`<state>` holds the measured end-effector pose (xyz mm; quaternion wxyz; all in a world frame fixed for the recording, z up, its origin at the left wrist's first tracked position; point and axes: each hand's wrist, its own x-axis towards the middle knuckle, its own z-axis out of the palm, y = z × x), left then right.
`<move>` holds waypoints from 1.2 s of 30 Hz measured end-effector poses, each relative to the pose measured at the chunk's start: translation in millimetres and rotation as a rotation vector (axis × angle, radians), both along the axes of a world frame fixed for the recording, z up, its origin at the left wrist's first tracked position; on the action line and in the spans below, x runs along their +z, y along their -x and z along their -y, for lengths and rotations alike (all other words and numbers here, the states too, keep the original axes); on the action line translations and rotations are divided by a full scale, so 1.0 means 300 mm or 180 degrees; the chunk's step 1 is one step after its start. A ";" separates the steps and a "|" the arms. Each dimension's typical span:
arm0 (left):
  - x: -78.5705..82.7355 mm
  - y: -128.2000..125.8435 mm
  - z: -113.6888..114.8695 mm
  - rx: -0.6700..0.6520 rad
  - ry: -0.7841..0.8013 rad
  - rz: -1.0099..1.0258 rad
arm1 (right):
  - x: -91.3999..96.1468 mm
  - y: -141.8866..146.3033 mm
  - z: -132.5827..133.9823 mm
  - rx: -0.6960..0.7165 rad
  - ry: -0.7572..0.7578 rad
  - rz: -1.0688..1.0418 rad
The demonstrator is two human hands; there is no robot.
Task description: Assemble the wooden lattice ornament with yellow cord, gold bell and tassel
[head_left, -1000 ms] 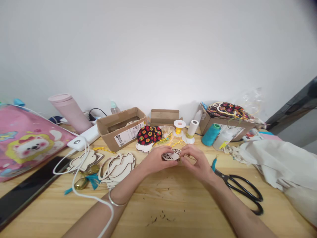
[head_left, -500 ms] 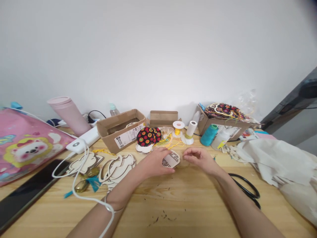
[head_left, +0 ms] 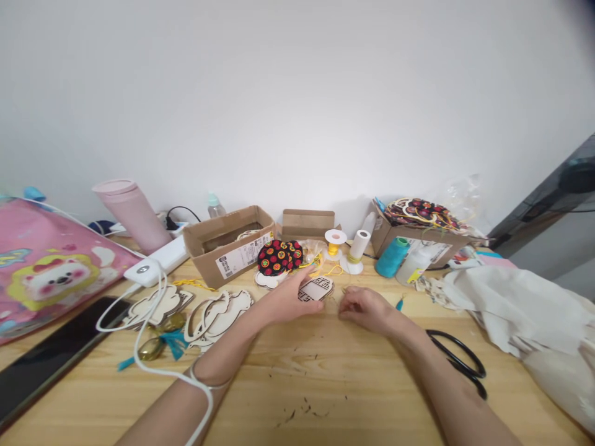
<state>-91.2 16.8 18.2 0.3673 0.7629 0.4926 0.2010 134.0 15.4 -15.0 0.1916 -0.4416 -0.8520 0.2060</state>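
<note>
My left hand (head_left: 289,298) grips a small pale wooden cut-out with dark lattice openwork (head_left: 317,289), thumb along its near edge and fingers behind it. It looks like more than one layer, held just over the table. To its right, my right hand (head_left: 367,311) is closed in a pinch, fingertips pointing at the cut-out but apart from it. What sits in the pinch, perhaps something thin, is too small to make out. Behind my left hand lies a black patterned fabric piece (head_left: 279,256) on white cloud-shaped wood.
Loose wooden cut-outs (head_left: 222,316) and a white cable (head_left: 160,368) lie left. Cardboard boxes (head_left: 232,248), a yellow thread spool (head_left: 333,244) and a teal thread cone (head_left: 393,257) stand behind. Black-handled scissors (head_left: 458,359) and white cloth (head_left: 525,303) are at right.
The cut-out in my left hand has shifted slightly left and tilted. My right hand has moved a little down and left, its fingers curled more tightly.
</note>
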 end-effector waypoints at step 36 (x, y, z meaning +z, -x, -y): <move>-0.051 -0.039 0.047 0.0178 -0.1222 -0.1079 | 0.179 0.248 -0.125 -0.0491 -0.1029 0.1300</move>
